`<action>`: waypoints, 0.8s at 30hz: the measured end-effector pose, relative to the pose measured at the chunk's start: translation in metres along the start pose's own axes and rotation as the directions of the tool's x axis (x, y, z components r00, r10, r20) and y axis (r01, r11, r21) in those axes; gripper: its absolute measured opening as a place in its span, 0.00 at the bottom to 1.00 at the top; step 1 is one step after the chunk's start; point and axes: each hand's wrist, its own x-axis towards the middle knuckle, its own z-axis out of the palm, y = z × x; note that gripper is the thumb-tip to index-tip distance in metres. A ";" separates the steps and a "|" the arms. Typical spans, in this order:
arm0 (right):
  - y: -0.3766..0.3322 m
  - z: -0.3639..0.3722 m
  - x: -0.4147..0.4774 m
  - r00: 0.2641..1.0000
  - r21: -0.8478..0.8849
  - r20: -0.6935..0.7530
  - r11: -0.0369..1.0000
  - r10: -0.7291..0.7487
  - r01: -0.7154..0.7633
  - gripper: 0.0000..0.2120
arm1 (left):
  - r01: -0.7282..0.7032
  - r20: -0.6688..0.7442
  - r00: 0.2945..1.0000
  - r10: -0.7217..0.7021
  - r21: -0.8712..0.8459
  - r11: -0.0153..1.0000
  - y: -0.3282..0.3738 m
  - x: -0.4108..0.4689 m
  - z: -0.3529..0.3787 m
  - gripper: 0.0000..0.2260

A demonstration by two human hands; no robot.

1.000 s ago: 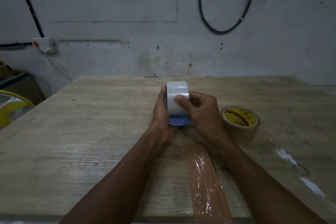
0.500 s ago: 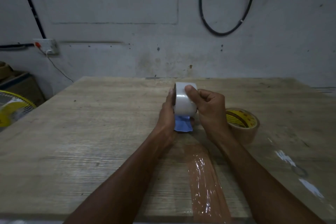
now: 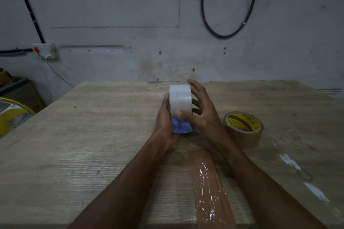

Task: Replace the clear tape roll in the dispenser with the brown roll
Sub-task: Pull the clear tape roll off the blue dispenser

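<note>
Both hands meet over the tabletop (image 3: 78, 135): the left hand (image 3: 164, 117) grips the blue dispenser (image 3: 181, 128) carrying the clear roll (image 3: 180, 99), the right hand (image 3: 202, 113) spreads its fingers (image 3: 195, 89) wide, thumb on that roll. The brown roll (image 3: 243, 130) lies just right (untouched).

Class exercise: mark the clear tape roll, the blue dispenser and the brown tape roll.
clear tape roll (image 3: 180, 98): head view, outer curved face.
blue dispenser (image 3: 181, 127): head view, exposed lower body.
brown tape roll (image 3: 243, 135): head view, outer side wall.
</note>
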 end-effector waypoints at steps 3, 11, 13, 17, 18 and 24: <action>0.001 -0.001 0.001 1.000 0.013 -0.007 1.000 -0.006 0.006 0.42 | 0.027 0.063 0.998 -0.026 -0.005 1.000 0.000 -0.002 0.002 0.20; 0.003 -0.002 0.001 0.999 0.027 -0.051 1.000 0.005 -0.004 0.38 | -0.003 0.062 0.998 0.004 -0.006 1.000 -0.003 0.004 -0.002 0.20; 0.004 -0.002 0.001 0.999 0.031 -0.054 1.000 0.004 -0.002 0.38 | -0.008 0.060 0.998 0.009 -0.008 1.000 -0.004 0.005 -0.003 0.21; 0.003 -0.002 0.001 0.998 0.041 -0.067 0.999 0.004 -0.001 0.37 | 0.003 0.061 0.998 -0.001 -0.024 1.000 -0.005 0.006 -0.006 0.19; 0.003 -0.002 0.001 0.997 0.047 -0.076 0.999 0.005 -0.001 0.36 | 0.007 0.067 0.998 -0.005 -0.035 0.999 -0.005 0.007 -0.006 0.20; 0.002 -0.004 0.001 0.993 0.092 -0.120 0.996 0.007 0.004 0.34 | 0.060 0.073 0.996 -0.056 -0.065 0.996 0.001 0.003 -0.002 0.20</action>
